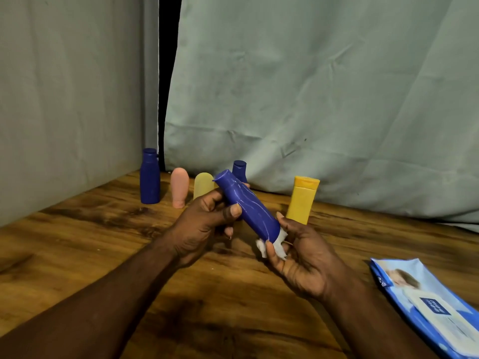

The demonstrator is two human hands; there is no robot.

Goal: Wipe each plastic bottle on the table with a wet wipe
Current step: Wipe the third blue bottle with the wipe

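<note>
With the left hand (202, 226) gripping the tilted blue bottle (249, 206) over the counter (90, 242), turn it slowly against the wet wipe (279, 248) pinched, seemingly at its base, in the right hand (303, 260).

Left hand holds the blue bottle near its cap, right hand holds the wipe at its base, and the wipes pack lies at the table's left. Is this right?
Not quite: the head view shows the wipes pack at the right of the table. The left hand does hold the blue bottle near its cap, and the right hand holds the wipe at its base.
</note>
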